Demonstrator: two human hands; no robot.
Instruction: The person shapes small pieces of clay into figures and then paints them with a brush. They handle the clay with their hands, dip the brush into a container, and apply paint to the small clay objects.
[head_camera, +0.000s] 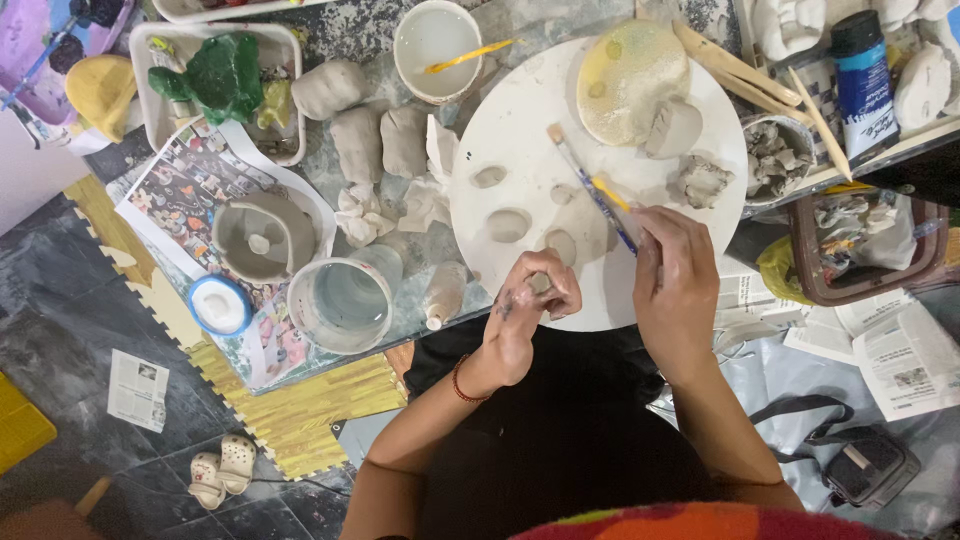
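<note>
Right now the left hand (525, 300) closes its grip around a small grey clay piece (541, 284), held just above the near edge of the round white board (520, 130). Beside that grip, the right hand (675, 285) pinches a thin blue-and-yellow paintbrush (592, 188). Light strokes and a steady hold probably serve best; the clay looks damp, smooth, mostly hidden by fingers.

white round board (520, 130), blue-handled brush (592, 190), grey clay piece (541, 284)
</note>
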